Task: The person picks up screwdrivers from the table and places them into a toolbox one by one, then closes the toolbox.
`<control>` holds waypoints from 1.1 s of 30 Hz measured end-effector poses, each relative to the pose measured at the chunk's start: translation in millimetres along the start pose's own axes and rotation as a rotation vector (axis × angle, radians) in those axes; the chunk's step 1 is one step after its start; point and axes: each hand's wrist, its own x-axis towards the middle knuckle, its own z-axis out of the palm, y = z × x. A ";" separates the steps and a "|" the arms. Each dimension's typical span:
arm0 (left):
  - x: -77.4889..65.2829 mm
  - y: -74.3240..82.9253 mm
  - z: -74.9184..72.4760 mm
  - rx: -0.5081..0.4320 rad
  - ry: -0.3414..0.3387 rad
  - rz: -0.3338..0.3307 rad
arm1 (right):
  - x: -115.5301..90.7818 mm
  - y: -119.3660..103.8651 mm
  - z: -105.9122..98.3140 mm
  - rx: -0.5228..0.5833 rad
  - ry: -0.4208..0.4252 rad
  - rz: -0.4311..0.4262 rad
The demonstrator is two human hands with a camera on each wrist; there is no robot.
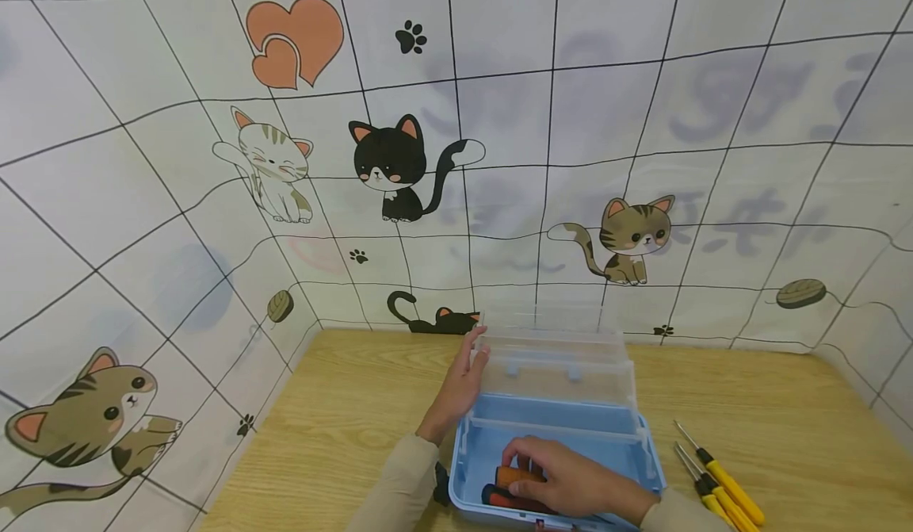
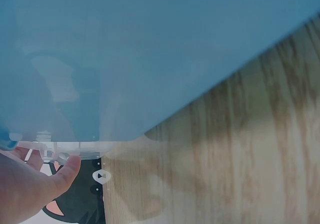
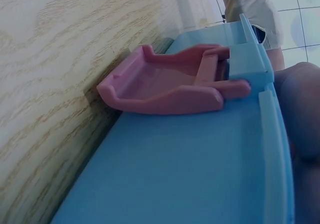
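A light blue plastic toolbox [image 1: 556, 409] stands on the table with its clear lid [image 1: 556, 377] raised at the back. My left hand [image 1: 460, 385] holds the lid's left edge, with thumb and fingers against the clear plastic [image 2: 82, 151]. Inside the box, my right hand [image 1: 567, 476] curls its fingers round an orange handle [image 1: 512, 478]; the rest of that tool is hidden. Under it lies a red and black handle [image 1: 497, 496], partly covered by the hand. The right wrist view has a pink latch [image 3: 165, 82] hanging on the box's front.
Several yellow-handled screwdrivers [image 1: 735, 488] lie on the wooden table [image 1: 357, 405] to the right of the box. A small black object [image 1: 441, 484] sits by the box's left side. Behind the table stands a wall covering [image 1: 513, 120] printed with cats.
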 end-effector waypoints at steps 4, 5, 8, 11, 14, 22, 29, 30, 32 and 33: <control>3.9 -12.4 2.2 0.008 0.015 0.014 | 0.8 1.3 1.8 0.009 0.002 0.006; 4.1 -13.2 2.4 0.012 0.016 0.018 | 1.0 1.6 2.2 0.009 0.001 0.005; 4.1 -14.2 2.2 0.021 0.020 0.023 | 2.0 2.2 3.2 0.017 -0.005 0.013; 3.7 -13.3 2.0 0.020 0.020 0.034 | 2.6 1.6 3.9 0.022 -0.015 0.024; 1.8 -8.3 1.5 0.013 0.016 0.033 | 2.7 0.5 4.2 0.036 -0.025 0.044; 3.7 -13.2 2.8 0.023 0.016 0.018 | 3.8 1.7 4.5 0.034 -0.029 0.084; 3.8 -13.6 2.5 0.024 0.014 0.021 | 4.7 -0.3 4.7 0.004 -0.007 0.109; 3.8 -13.6 2.4 0.024 0.013 0.022 | 4.7 -0.6 4.8 -0.002 -0.004 0.112; 4.1 -13.6 2.3 0.022 0.011 0.022 | 4.5 -1.2 5.0 -0.010 0.001 0.115; 4.3 -13.9 2.2 0.022 0.010 0.028 | 4.3 -1.2 5.0 -0.013 0.002 0.115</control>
